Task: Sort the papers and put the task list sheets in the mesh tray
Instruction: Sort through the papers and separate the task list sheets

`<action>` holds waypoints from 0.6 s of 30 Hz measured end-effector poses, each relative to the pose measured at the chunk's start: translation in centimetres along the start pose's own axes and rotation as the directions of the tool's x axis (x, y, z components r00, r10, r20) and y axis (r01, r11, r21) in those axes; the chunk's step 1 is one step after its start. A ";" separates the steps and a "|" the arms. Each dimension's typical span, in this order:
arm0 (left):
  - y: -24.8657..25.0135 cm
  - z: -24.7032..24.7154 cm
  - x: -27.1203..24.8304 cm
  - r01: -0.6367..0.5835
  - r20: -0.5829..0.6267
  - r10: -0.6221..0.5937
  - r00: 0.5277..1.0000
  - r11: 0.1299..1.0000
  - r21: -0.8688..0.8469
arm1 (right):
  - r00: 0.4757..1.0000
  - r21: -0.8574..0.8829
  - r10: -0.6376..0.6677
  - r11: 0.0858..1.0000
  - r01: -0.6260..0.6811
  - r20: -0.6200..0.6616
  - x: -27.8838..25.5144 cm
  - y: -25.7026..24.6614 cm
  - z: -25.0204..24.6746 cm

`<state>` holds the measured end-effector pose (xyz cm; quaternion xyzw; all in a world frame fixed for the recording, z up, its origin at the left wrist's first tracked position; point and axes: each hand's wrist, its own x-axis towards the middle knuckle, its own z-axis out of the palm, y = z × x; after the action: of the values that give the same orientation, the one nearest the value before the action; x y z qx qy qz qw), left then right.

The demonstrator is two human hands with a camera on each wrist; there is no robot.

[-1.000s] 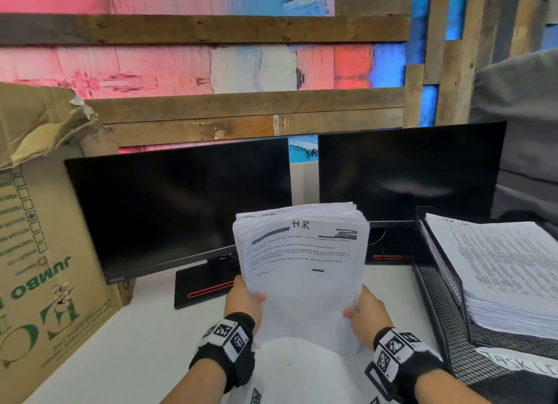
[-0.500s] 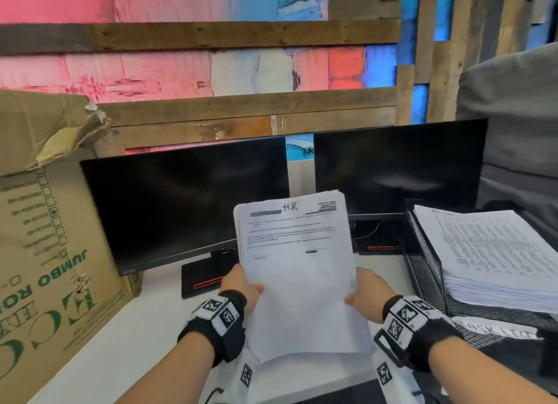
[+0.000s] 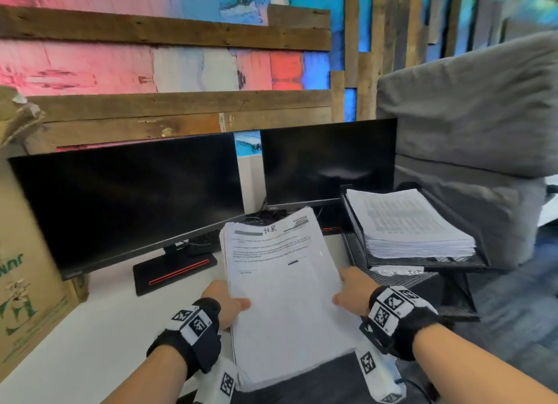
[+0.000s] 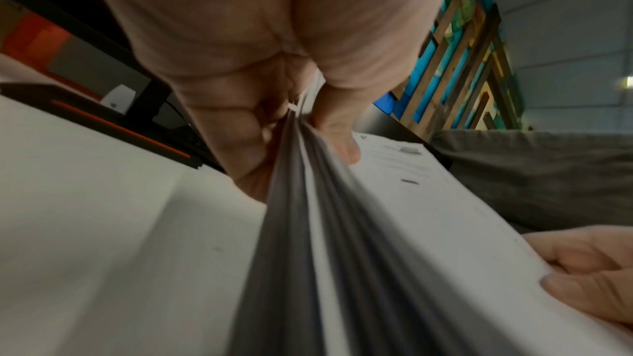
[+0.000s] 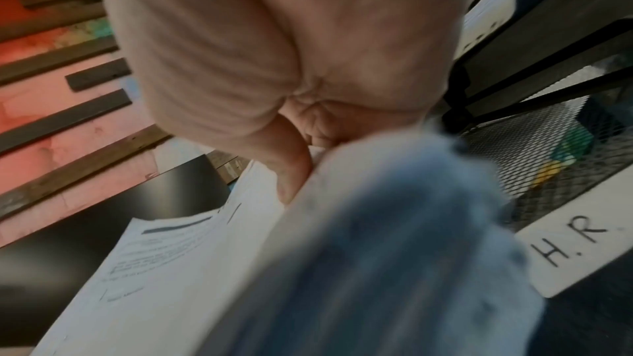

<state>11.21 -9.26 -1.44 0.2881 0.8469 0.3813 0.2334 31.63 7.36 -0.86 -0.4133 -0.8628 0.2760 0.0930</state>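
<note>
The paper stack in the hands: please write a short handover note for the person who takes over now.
Left hand: grips the left edge of the H.R stack.
Right hand: grips its right edge.
The stack is held above the desk, tilted away.
Done: a printed pile lies in the upper tier of the mesh tray.
Left: place the H.R stack; a lower tier bears an H.R label.

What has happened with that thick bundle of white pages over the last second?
The thick stack of white printed sheets marked H.R has tipped back from nearly upright to lying flatter, lower toward the person. The left hand and right hand still grip its side edges. The black mesh tray and its paper pile look unchanged.
</note>
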 end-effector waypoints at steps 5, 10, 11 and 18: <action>0.6 1.8 -1.4 -0.032 0.063 0.034 0.997 0.999 -0.034 | 1.000 0.062 -0.023 0.998 0.023 -0.001 -2.6 2.2 -1.3; 0.0 4.1 -3.6 -0.037 0.145 0.045 0.988 0.998 -0.059 | 0.998 0.059 0.048 0.997 -0.051 0.038 -5.4 5.0 -0.9; -0.2 4.4 -4.1 -0.040 0.158 0.047 0.986 0.998 -0.045 | 0.997 0.063 0.069 0.995 -0.071 0.045 -5.8 5.5 -0.7; -0.8 6.5 -6.3 -0.096 0.252 0.100 0.963 0.995 -0.027 | 0.989 0.041 0.099 0.994 -0.104 0.108 -9.7 7.9 -0.4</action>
<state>19.57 -10.59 -4.88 0.3742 0.7921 0.3587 0.3223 43.26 4.07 -4.23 -0.4392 -0.8376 0.3221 0.0424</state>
